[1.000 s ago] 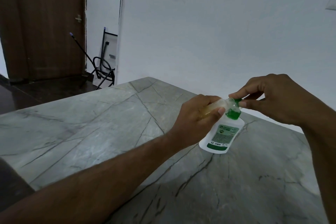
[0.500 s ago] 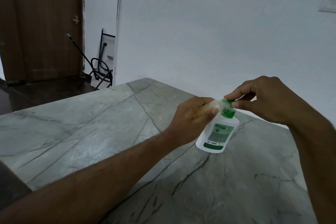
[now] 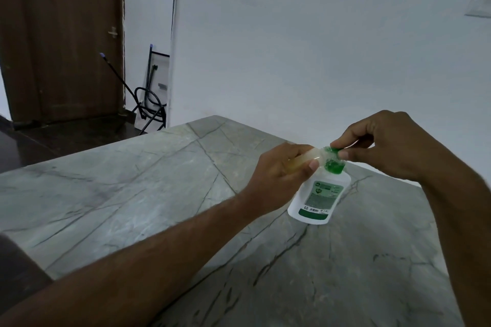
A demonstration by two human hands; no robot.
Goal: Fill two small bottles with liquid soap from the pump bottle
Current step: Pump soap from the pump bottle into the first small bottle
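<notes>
A white pump bottle [image 3: 317, 198] with a green label band and a green pump head [image 3: 334, 164] stands on the grey marble table [image 3: 159, 194]. My left hand [image 3: 281, 170] grips a small clear bottle [image 3: 305, 159] holding yellowish liquid, tilted on its side with its mouth at the pump's spout. My right hand [image 3: 385, 146] pinches the green pump head from the right with thumb and forefinger. A second small bottle is not in view.
The table's far edge runs close behind the bottle, with a white wall beyond. At the back left stand a brown wooden door [image 3: 61, 34] and a black folded stand [image 3: 148, 103] on the dark floor.
Both hands and the bottles keep the same grip and pose. The view has shifted slightly; the right hand's fingers stay on the pump head.
</notes>
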